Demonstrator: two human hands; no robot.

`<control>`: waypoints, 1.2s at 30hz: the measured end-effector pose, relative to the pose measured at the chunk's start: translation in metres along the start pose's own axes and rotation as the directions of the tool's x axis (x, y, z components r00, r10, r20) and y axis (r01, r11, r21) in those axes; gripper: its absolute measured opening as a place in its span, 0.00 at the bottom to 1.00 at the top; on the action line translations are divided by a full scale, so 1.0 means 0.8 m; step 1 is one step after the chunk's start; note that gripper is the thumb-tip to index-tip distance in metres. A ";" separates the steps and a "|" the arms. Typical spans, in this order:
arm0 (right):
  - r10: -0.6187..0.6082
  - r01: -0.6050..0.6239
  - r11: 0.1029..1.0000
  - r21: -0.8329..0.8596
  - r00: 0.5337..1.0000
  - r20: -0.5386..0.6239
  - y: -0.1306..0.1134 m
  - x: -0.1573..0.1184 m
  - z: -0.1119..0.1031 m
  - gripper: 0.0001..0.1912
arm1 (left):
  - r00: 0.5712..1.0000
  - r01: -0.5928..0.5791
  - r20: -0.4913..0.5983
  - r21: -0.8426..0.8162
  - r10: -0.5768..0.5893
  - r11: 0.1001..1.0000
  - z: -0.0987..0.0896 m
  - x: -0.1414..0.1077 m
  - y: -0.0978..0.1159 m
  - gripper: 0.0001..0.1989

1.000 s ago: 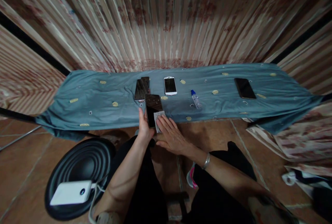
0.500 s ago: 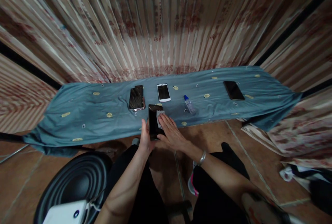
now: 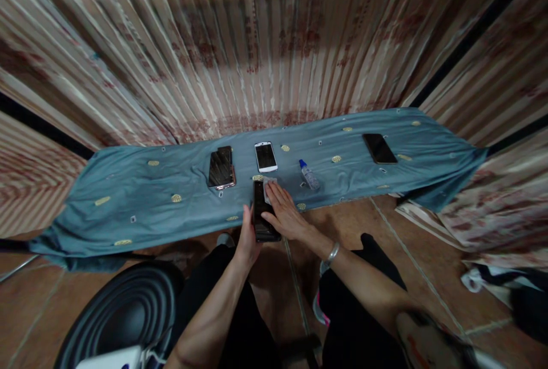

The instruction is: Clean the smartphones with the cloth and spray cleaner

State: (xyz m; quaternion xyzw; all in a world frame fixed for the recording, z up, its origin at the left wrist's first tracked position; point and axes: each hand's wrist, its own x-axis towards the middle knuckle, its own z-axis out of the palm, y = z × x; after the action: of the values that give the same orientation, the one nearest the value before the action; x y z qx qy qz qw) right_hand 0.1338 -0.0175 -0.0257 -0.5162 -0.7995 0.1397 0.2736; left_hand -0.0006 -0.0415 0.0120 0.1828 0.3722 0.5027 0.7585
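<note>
My left hand (image 3: 247, 240) grips a black smartphone (image 3: 262, 218) from its left and lower side, above the bench's front edge. Against the upper right of its screen, my right hand (image 3: 286, 210) presses a small pale wipe (image 3: 269, 182) with its fingers. A white-framed phone (image 3: 266, 157) lies just beyond. To the right of that rests a small clear bottle with a blue cap (image 3: 309, 175). Several dark phones (image 3: 220, 168) sit stacked or overlapping at the left. Another dark phone (image 3: 379, 148) lies by itself on the right.
A blue-green patterned cloth (image 3: 149, 186) covers the long narrow bench. Behind it hangs a striped curtain (image 3: 265, 44), with dark metal bars (image 3: 466, 38) at the sides. On the floor at lower left stand a round black stool (image 3: 124, 312) and a white device (image 3: 113, 357).
The phone in my left hand has shifted slightly right and turned a little. My right hand, with the wipe, has moved slightly right with it. The view has tilted a bit.
</note>
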 end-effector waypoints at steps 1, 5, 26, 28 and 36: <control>-0.011 0.011 1.000 0.006 1.000 -0.006 0.000 0.001 0.000 0.42 | 1.000 0.002 -0.001 0.007 -0.002 1.000 0.000 -0.001 -0.002 0.28; -0.050 0.051 0.999 0.020 0.999 -0.010 -0.007 0.007 -0.002 0.42 | 0.997 0.060 -0.046 0.016 -0.059 0.998 0.001 -0.005 -0.006 0.28; -0.184 0.183 0.983 0.022 0.971 0.152 -0.106 -0.008 0.011 0.43 | 0.986 -0.036 -0.168 -0.165 0.008 0.986 -0.010 -0.011 0.042 0.34; -0.177 0.173 0.984 0.034 0.967 0.183 -0.112 -0.007 0.013 0.42 | 0.987 -0.006 -0.157 -0.188 -0.024 0.982 -0.017 -0.008 0.044 0.35; -0.153 0.132 0.987 0.094 0.950 0.271 -0.135 0.007 0.007 0.40 | 0.988 0.004 -0.152 -0.156 -0.028 0.988 -0.040 -0.011 0.059 0.32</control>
State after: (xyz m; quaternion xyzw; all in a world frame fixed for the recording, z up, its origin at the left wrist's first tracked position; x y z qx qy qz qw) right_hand 0.0481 -0.0585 0.0257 -0.4219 -0.8593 0.2203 0.1874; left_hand -0.0560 -0.0324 0.0247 0.0809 0.3907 0.5368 0.7434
